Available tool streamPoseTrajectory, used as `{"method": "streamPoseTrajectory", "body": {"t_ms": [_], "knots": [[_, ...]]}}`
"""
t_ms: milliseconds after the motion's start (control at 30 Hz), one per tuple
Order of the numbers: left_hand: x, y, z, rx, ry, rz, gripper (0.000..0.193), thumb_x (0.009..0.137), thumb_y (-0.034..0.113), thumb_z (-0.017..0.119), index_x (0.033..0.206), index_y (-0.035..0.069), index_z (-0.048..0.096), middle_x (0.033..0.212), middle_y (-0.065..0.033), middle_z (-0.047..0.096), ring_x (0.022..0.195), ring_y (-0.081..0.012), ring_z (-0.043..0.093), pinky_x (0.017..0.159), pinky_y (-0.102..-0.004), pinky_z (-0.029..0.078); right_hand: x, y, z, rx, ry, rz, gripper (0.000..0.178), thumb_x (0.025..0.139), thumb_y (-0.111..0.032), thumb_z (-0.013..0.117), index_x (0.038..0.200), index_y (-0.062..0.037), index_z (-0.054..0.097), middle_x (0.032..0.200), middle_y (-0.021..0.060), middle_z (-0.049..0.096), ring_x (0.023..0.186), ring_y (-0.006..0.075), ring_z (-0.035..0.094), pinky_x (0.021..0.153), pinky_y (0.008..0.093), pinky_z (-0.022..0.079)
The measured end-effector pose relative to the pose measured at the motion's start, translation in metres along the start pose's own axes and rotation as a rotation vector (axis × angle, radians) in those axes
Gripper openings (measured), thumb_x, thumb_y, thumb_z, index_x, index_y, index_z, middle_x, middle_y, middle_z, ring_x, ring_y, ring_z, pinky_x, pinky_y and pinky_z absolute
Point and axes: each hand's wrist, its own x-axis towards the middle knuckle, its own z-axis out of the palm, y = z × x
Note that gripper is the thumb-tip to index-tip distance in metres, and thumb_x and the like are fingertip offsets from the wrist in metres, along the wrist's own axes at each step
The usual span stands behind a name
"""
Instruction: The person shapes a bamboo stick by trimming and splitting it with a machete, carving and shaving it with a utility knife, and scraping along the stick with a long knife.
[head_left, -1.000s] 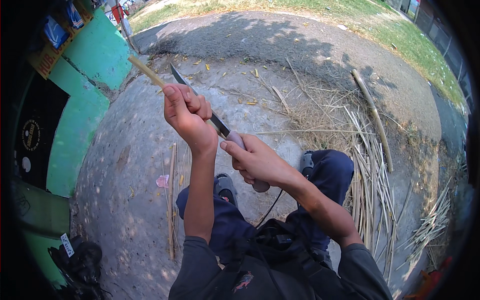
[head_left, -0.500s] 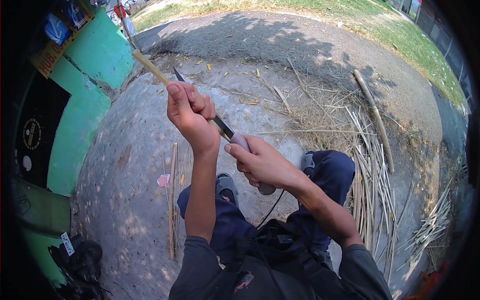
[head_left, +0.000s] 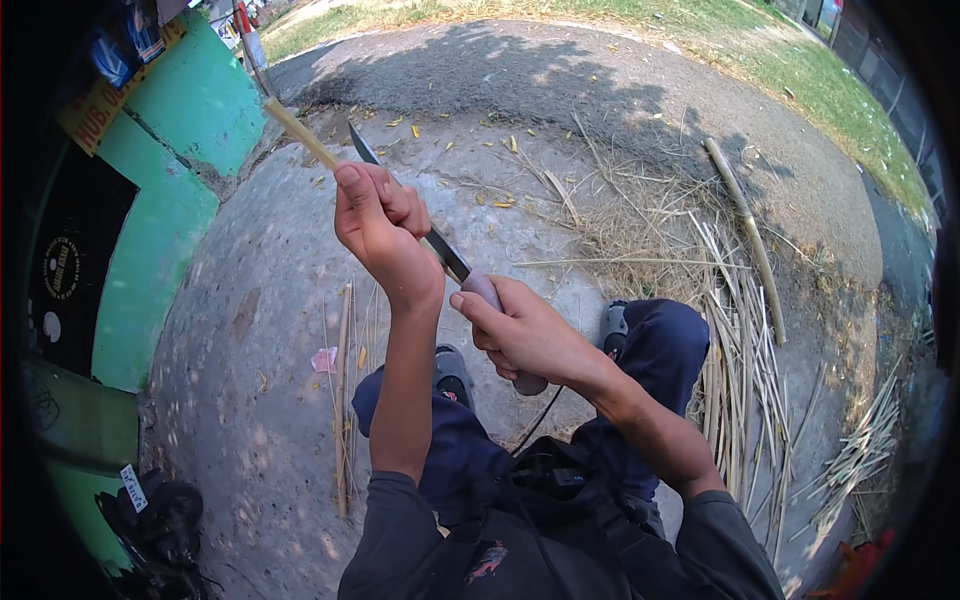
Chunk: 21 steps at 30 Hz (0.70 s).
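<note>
My left hand [head_left: 382, 225] is closed round a pale yellowish bamboo strip [head_left: 303, 134], whose upper end slants out to the upper left. In my right hand [head_left: 525, 328] I grip a long knife by its thick greyish-brown handle [head_left: 482, 290]. The knife's dark blade [head_left: 447, 257] slants up behind my left hand, and its pointed tip shows beyond the knuckles. The lower part of the strip lies close along the blade near the handle; whether they touch I cannot tell.
Long split bamboo strips [head_left: 745, 390] lie on the ground at my right, beside a bamboo pole [head_left: 748, 235] and a heap of shavings [head_left: 640, 235]. Shorter strips [head_left: 862, 450] lie farther right. Thin sticks [head_left: 343, 400] lie at my left, near a green wall [head_left: 160, 230].
The knife and my right hand have shifted very slightly, with the blade tip a little higher. My left hand stays nearly in place, still holding the bamboo strip.
</note>
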Motion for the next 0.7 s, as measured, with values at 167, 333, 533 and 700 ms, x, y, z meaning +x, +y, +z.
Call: {"method": "streamPoseTrajectory", "body": {"t_ms": [167,333,533,700], "knots": [[-0.001,-0.002,-0.002,0.004,0.0,-0.013,0.047,0.11,0.048,0.051,0.08,0.013,0.041,0.065,0.0067,0.025,0.05,-0.0047,0.014,0.046,-0.0282,0.011,-0.002,-0.003,-0.001,-0.028,0.002,0.019,0.032,0.108,-0.032,0.052,0.094,-0.0032,0.049,0.064,0.0011,0.051,0.046,0.0109,0.052,0.042,0.031,0.043],[-0.001,0.001,-0.001,-0.015,0.005,-0.036,0.047,0.11,0.048,0.05,0.08,0.014,0.041,0.065,0.0068,0.025,0.051,-0.0045,0.014,0.046,-0.0284,0.011,-0.003,0.001,-0.002,0.012,0.011,-0.008,0.032,0.108,-0.031,0.052,0.092,-0.0036,0.049,0.063,0.0003,0.05,0.045,0.0105,0.05,0.042,0.0315,0.042],[-0.001,0.003,0.0,-0.016,-0.033,-0.033,0.046,0.11,0.048,0.05,0.08,0.014,0.041,0.064,0.0071,0.024,0.051,-0.0047,0.013,0.046,-0.0282,0.01,-0.001,-0.007,-0.003,0.056,-0.033,0.042,0.032,0.109,-0.035,0.054,0.095,-0.0083,0.046,0.063,-0.0048,0.042,0.046,0.006,0.039,0.042,0.0267,0.036],[-0.001,0.001,0.001,-0.035,-0.008,-0.063,0.046,0.11,0.049,0.05,0.08,0.015,0.041,0.065,0.0069,0.025,0.052,-0.0047,0.013,0.046,-0.0281,0.01,0.0,0.003,-0.002,-0.035,0.049,-0.019,0.034,0.108,-0.032,0.053,0.091,-0.0036,0.049,0.063,0.0013,0.05,0.046,0.0116,0.051,0.042,0.0314,0.042]]}}
